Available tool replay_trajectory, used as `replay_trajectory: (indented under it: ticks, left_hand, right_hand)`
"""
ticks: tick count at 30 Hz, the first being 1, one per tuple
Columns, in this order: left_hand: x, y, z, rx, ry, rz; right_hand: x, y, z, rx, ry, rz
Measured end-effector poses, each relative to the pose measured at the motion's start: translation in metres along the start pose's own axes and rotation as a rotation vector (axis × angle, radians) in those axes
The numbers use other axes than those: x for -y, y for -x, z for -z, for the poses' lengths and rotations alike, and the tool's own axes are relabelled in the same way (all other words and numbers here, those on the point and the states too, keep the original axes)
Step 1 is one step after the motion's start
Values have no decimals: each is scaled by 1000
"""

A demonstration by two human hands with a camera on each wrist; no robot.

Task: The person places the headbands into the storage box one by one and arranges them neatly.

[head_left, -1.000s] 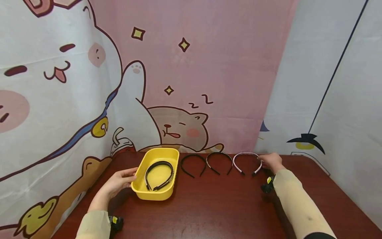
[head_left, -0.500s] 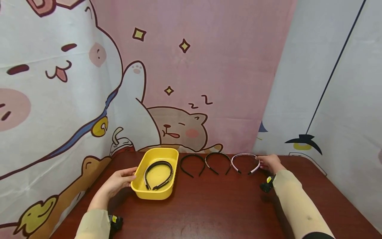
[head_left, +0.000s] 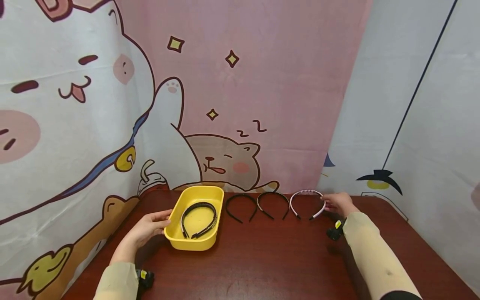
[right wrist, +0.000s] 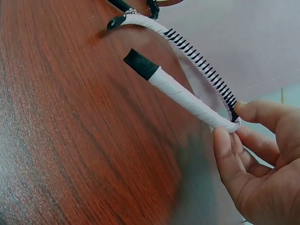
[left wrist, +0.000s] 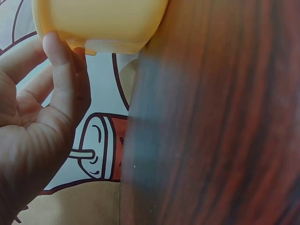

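Note:
At the table's far right, my right hand (head_left: pixel 338 203) pinches the right side of a pale pink headband (right wrist: pixel 180 95). It has black tips and a row of black teeth inside its arch; thumb and fingertips grip the bend in the right wrist view. My left hand (head_left: pixel 149 228) holds the left rim of a yellow plastic tray (head_left: pixel 191 245), thumb on its outer wall in the left wrist view. Several dark headbands (head_left: pixel 215 221) lie together inside the tray, overlapping, one with a whitish part on its left side.
Between tray and right hand, a plain black headband (head_left: pixel 241 195) and a dark headband with a speckled left side (head_left: pixel 258 205) lie in a row at the back edge of the brown table (head_left: pixel 277 258). A cartoon-printed cloth (head_left: pixel 292 83) hangs right behind.
The pale pink headband has shifted slightly left, toward its neighbour, with my right hand on it. My left hand and the tray stay nearly still.

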State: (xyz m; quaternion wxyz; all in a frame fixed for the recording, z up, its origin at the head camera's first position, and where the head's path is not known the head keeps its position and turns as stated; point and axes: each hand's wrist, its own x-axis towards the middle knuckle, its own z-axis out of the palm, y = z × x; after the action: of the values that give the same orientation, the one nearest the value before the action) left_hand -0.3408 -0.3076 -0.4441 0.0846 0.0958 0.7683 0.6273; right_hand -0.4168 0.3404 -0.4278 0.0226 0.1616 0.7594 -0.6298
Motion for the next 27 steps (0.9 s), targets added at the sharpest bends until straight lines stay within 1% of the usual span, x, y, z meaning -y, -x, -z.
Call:
replay_trajectory:
  ticks: [4,7,8,12,14,17,21,24,27]
  left_hand:
    - [1,1,-1,1,0,3]
    - [1,2,0,12,-6,0]
    - [0,2,-1,6,0,4]
    - [-1,2,0,11,-6,-4]
    - [-2,2,-1,2,3,2]
    - [-2,2,0,14,-4,-3]
    - [-3,1,-1,0,-2,10]
    - [-4,1,-2,-17,0,16]
    - [-4,2,-1,-6,-14,10]
  right_hand:
    - [0,3,2,-4,19,2]
    - [3,5,3,11,16,12]
    - [4,5,3,15,13,16]
    - [7,6,4,32,-7,36]
    - [8,7,3,33,-18,38]
    - [10,7,3,49,-48,40]
    - [14,8,2,69,-82,41]
    - [17,10,0,75,-71,53]
    - [20,13,-3,84,-61,64]
